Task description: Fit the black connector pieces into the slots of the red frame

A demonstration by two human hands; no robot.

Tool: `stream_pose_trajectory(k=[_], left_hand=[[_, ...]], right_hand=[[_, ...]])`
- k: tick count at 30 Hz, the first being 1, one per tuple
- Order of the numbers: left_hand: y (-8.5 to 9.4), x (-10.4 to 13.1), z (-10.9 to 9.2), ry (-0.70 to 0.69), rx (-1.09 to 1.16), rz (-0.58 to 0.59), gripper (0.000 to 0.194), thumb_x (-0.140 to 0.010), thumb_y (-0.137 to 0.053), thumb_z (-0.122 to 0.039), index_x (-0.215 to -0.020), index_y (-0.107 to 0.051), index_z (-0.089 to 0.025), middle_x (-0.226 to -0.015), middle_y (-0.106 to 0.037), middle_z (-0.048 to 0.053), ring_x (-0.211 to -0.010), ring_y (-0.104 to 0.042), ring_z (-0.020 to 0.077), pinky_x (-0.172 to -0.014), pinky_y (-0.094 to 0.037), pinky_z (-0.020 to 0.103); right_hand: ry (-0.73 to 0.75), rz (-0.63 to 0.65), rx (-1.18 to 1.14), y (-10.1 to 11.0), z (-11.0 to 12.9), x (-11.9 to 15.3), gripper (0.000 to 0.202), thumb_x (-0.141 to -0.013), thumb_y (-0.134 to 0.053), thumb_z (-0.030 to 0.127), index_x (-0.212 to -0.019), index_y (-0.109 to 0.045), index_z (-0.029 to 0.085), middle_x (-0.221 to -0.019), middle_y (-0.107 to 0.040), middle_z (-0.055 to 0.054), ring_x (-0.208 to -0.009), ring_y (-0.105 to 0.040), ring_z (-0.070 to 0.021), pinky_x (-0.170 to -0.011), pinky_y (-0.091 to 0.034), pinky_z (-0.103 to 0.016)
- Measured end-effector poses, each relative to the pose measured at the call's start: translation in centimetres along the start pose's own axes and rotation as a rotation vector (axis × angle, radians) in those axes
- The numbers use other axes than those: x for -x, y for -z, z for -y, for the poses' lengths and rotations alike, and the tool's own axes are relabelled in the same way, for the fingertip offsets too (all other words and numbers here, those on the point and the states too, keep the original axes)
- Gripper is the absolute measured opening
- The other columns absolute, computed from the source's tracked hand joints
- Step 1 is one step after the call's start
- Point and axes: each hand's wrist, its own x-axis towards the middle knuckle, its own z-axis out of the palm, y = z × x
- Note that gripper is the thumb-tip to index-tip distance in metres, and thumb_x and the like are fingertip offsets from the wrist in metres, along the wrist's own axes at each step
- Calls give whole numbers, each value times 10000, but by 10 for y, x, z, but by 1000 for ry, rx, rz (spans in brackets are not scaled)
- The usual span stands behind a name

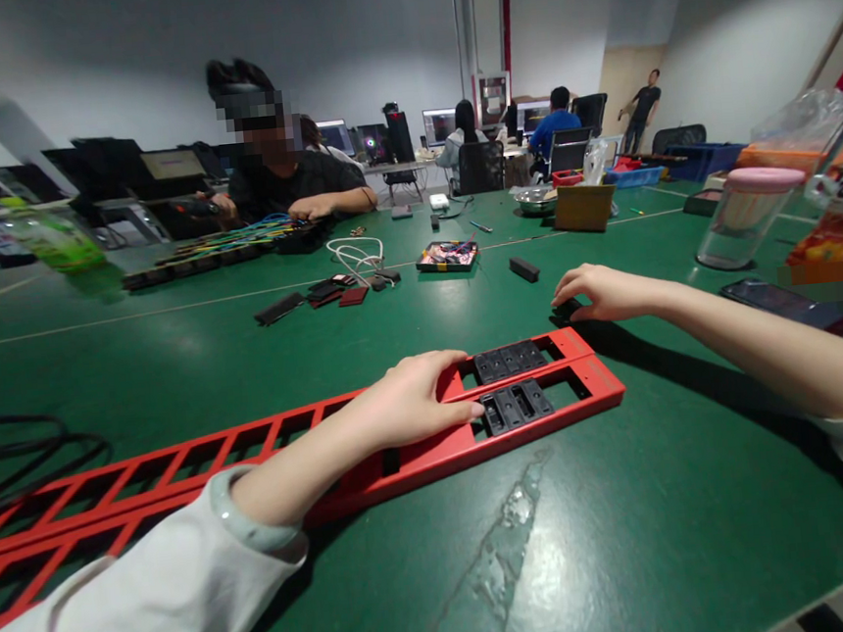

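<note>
A long red slotted metal frame (605, 386) lies across the green table, with two parallel rows of rectangular openings. Black plastic modules (508, 360) fill part of the far row near its right end, and more black modules (518, 406) sit in the near row. My left hand (414, 395) rests on the frame with thumb and fingers spread, the thumb tip at the edge of the near modules. Just beyond the frame's right end, my right hand (601, 292) has its fingers closed around a small black block (567, 311) at the tabletop, mostly hidden by the hand.
Another black block (525, 269) lies past the frame, beside a small tray of parts (447, 257). Dark pieces and a white cable (358, 263) are farther left. A lidded glass jar (745, 219) and a phone (770, 295) stand right. A person sits opposite.
</note>
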Motion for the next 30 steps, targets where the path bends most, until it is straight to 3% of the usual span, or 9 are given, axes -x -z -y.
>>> stream_pose_trajectory(k=[3,7,11,16,22,30], left_hand=[[0,0,0,-2,0,0,642,-693,-548,-512,-1237,-448,-188,-1261,-489,65,-1129,-465,245,-939,-360,320],[-1,-1,1,-10,6,-6,639,-693,-550,-515,-1234,-453,-189,-1262,-488,65,-1131,-460,248,-943,-355,327],[-2,-1,1,-9,14,-7,631,-693,-552,-509,-1229,-456,-190,-1256,-493,64,-1130,-461,248,-939,-357,329],[-2,-2,0,-11,24,-6,625,-689,-555,-504,-1222,-458,-192,-1249,-501,57,-1130,-463,245,-937,-362,322],[-1,-1,-2,-22,29,-2,611,-690,-558,-489,-1216,-464,-193,-1233,-515,53,-1113,-479,238,-926,-372,312],[-2,0,-1,7,12,-12,612,-682,-566,-485,-1213,-465,-200,-1210,-531,57,-1082,-499,242,-910,-381,313]], right_hand=[[-103,-136,-41,12,5,1,358,-682,-621,252,-1032,-634,174,-1018,-583,-105,-909,-558,-229,-810,-439,-353],[-183,-256,-281,27,25,2,474,-669,-636,348,-1106,-582,172,-984,-581,-93,-844,-563,-200,-732,-465,-328],[-140,-138,-461,33,64,7,553,-649,-646,384,-1138,-544,146,-888,-600,-66,-721,-554,-149,-638,-456,-283],[-10,14,-363,37,100,16,409,-618,-678,338,-983,-621,161,-825,-586,-42,-677,-542,-125,-610,-426,-240],[32,152,-312,33,104,17,371,-616,-679,295,-963,-633,169,-808,-609,-37,-675,-552,-132,-594,-411,-224],[-50,180,-381,23,103,14,405,-600,-682,319,-976,-634,176,-860,-635,-38,-690,-578,-138,-585,-430,-215]])
